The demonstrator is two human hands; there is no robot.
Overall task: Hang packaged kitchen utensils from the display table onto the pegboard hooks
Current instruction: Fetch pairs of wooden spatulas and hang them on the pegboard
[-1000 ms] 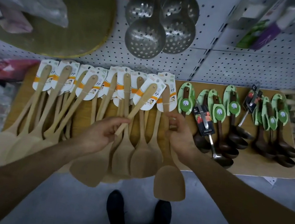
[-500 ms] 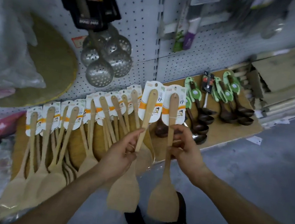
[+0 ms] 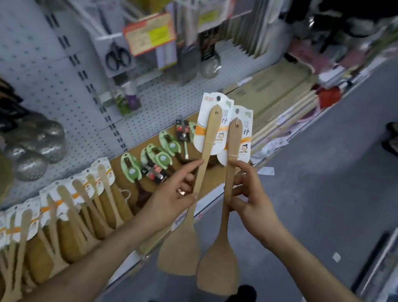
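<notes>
Left hand (image 3: 173, 198) pinching a pale wooden spatula on white-and-orange card (image 3: 180, 248), right hand (image 3: 252, 202) pinching its twin (image 3: 218, 268); both now lifted off brown display table (image 3: 215, 176) beneath, ready for white pegboard (image 3: 26, 62)

Dim cool indoor light, motion blur on upper shelves, wide-angle bending at edges

The backing card (image 3: 202, 125) of the left spatula (image 3: 209, 137) bears one large Chinese character, seemingly 铲, beside the handle; its small red logo (image 3: 209, 98) is too blurred to read; the second card (image 3: 245, 142), on the right spatula (image 3: 233, 145), shows the same character; the orange-edged sign (image 3: 150, 33) on the pegboard (image 3: 28, 50) is illegible.
</notes>
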